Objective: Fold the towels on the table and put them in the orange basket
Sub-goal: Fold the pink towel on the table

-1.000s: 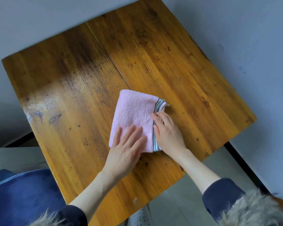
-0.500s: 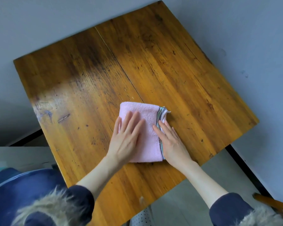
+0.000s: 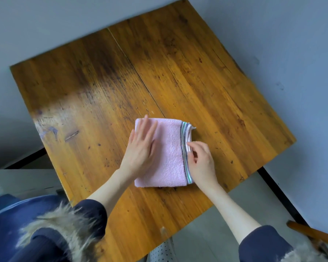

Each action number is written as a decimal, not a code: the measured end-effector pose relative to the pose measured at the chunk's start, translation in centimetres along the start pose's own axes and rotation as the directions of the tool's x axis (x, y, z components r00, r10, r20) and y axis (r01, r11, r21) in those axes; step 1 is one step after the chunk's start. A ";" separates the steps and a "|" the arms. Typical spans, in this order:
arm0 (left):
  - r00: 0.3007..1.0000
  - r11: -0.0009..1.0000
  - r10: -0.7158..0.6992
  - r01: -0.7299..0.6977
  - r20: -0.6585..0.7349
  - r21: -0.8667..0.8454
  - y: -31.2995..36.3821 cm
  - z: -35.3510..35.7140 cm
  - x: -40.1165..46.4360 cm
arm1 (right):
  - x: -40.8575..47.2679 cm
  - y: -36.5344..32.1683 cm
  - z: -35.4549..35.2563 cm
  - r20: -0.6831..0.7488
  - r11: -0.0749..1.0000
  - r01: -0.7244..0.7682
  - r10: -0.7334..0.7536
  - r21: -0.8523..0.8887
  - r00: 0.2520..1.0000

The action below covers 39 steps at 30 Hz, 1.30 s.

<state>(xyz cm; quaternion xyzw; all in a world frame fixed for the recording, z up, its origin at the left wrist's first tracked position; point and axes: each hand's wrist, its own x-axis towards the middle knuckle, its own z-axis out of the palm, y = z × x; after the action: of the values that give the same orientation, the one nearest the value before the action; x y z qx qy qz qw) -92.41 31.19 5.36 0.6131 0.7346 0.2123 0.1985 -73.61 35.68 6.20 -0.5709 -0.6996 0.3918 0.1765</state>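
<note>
I've got the pink towel (image 3: 167, 154) lying folded into a rough square near the front edge of the wooden counter (image 3: 197, 72), striped hem along its right side. My left hand (image 3: 142, 146) lies flat on the towel's left half, fingers straight and together, pressing it down. My right hand (image 3: 201, 159) is at the striped edge, fingertips curled in and pinching the stacked layers there. It reads to me as soft, light terry: it will flop and slide open if lifted by one corner, and the layers at the hem look a little uneven. Best bet, I think, is to take it from both sides at once, one hand under the folded left edge, the other clamped over the hem, so the stack stays together. The orange basket isn't in view from here, so I can't say which way to carry it.
</note>
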 end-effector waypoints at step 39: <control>0.536 0.024 -0.786 0.526 0.309 -0.850 1.3 -15.1 -23.5 | -5.6 -16.5 1.2 0.783 0.980 -0.178 0.041 0.089 0.620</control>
<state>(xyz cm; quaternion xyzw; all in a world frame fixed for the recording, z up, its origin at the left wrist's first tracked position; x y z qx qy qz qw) -95.69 7.23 19.41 -0.0399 0.7170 0.5164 0.4664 -83.74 29.31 18.89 -0.3717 -0.6373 0.6639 -0.1222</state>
